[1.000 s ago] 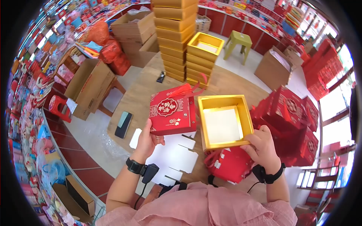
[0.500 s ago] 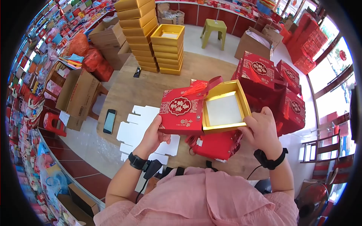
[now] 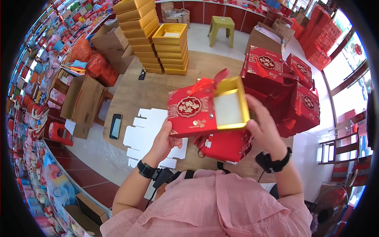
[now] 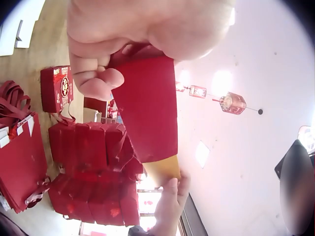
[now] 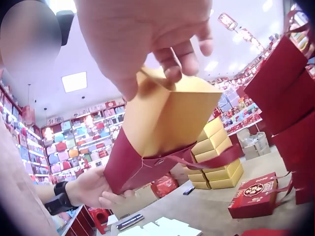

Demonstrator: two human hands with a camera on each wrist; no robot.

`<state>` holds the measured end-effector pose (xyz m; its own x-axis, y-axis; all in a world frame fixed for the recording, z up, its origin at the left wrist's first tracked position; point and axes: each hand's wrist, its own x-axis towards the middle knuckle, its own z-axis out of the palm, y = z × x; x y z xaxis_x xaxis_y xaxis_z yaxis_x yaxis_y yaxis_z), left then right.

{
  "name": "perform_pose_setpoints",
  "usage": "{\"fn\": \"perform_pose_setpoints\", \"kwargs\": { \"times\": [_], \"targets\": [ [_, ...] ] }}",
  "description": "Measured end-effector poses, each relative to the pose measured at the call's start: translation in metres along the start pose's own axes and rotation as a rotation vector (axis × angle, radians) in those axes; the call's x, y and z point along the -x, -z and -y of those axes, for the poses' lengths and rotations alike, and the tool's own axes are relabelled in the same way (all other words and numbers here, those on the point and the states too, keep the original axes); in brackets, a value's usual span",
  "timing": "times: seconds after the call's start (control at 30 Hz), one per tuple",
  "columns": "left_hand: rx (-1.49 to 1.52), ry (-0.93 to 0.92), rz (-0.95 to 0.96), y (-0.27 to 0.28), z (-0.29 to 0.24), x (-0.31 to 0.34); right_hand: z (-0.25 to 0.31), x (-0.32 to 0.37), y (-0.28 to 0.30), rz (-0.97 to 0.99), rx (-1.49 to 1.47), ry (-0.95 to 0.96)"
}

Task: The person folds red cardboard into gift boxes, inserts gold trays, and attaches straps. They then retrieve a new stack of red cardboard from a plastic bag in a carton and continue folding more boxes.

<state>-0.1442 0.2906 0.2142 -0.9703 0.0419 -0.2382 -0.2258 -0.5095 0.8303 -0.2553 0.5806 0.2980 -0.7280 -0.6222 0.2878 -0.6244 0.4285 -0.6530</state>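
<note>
My left hand [image 3: 164, 138] grips the closed left end of a red printed gift box sleeve [image 3: 187, 108] with a ribbon handle [image 3: 220, 76] and tassel. A gold open-topped box [image 3: 243, 104] with a white bottom sits partly inside the sleeve, its right part sticking out. My right hand [image 3: 265, 122] holds the outer end of the gold box, thumb and fingers at its edges. In the right wrist view the gold box [image 5: 184, 115] enters the sleeve [image 5: 133, 164] past the ribbon side. Below lie flat red bags or sleeves [image 3: 225, 146] with ribbons.
Stacked gold boxes [image 3: 138, 31] stand at the table's back left. Finished-looking red boxes [image 3: 264, 65] crowd the right side. White cut cardboard sheets [image 3: 148, 130] and a phone [image 3: 115, 126] lie left. Another red box [image 5: 253, 196] lies on the table [image 3: 169, 87].
The gold box has moved left into the red sleeve; at first the two were apart. My right hand has shifted from the box's near corner to its outer end.
</note>
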Motion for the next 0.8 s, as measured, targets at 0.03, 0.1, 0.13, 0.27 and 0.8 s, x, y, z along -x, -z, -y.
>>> {"fn": "perform_pose_setpoints", "kwargs": {
  "times": [0.03,0.1,0.13,0.27,0.8],
  "targets": [
    [-0.002,0.008,0.003,-0.004,0.003,0.0,0.0,0.0,-0.012,0.047,-0.175,-0.045],
    [-0.09,0.003,0.004,-0.013,0.006,-0.003,0.011,0.003,-0.032,0.2,-0.144,-0.051],
    [-0.066,0.016,-0.004,-0.011,0.005,-0.006,0.005,0.003,-0.037,0.147,-0.216,-0.025],
    [-0.194,-0.046,-0.069,0.015,0.004,-0.03,-0.025,0.012,-0.049,0.001,-0.562,-0.162],
    [-0.151,0.126,0.064,0.026,0.006,-0.1,-0.109,0.013,-0.048,-0.292,-1.128,-0.621]
  ]
}}
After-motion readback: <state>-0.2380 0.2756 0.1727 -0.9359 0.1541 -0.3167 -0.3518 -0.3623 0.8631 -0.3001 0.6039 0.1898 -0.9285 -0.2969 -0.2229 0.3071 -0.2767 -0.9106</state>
